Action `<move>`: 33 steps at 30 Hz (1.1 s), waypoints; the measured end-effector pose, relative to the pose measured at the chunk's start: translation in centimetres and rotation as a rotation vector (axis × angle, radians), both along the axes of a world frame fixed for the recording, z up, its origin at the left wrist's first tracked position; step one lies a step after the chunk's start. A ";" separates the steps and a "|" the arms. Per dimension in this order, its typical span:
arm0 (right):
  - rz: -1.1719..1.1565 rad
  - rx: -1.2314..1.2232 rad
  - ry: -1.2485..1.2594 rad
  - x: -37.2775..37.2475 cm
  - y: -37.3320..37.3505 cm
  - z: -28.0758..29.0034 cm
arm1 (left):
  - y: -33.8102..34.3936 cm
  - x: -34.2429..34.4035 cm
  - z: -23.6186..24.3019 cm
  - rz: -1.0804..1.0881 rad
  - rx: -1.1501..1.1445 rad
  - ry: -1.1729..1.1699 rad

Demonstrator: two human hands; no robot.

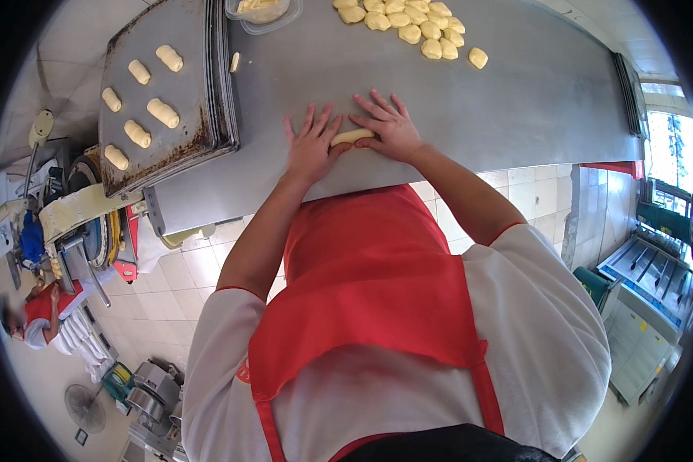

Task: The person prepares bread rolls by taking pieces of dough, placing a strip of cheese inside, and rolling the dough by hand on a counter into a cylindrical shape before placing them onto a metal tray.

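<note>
A short roll of pale dough (353,137) lies crosswise on the steel table (454,100), close to its front edge. At its left end rests my left hand (310,148), fingers spread and pointing away from me, thumb against the dough. My right hand (395,132) is at the other end, its fingers also stretched and apart. The right thumb lies along the near side of the roll. Both palms face down, so what lies under them is hidden. Beyond, a cluster of dough pieces (430,31) sits at the far edge, with a single piece (478,58) to its right.
Stacked dark baking trays (196,146) stand at the left; the top one bears several shaped rolls (162,113). A clear plastic tub (273,17) with yellow strips is at the far left, a loose strip (235,61) below it. Another person (45,308) in red is at the left.
</note>
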State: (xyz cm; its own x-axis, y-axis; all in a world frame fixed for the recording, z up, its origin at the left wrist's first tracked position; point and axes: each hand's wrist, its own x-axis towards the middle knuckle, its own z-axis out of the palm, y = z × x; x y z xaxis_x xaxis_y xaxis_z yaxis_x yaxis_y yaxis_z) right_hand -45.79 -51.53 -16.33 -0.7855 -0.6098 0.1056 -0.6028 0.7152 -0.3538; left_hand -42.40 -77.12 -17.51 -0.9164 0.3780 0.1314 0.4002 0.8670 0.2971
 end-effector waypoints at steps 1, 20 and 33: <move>0.026 0.020 0.016 0.2 0.1 -0.3 | 0.0 0.6 -0.2 0.023 -0.015 0.006; 0.084 0.066 -0.009 0.7 0.2 -0.2 | 0.5 2.0 0.2 -0.018 -0.050 0.029; -0.201 -0.144 -0.089 6.1 2.1 0.9 | 1.2 8.1 2.1 0.303 0.416 -0.203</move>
State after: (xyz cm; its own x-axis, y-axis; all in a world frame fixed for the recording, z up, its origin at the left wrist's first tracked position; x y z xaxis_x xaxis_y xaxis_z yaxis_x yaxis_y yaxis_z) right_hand -39.65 -49.44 -15.47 -0.8996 -0.4240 0.1049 -0.4154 0.7562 -0.5056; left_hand -34.28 -75.88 -15.44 -0.9986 0.0475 0.0229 0.0503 0.7273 0.6845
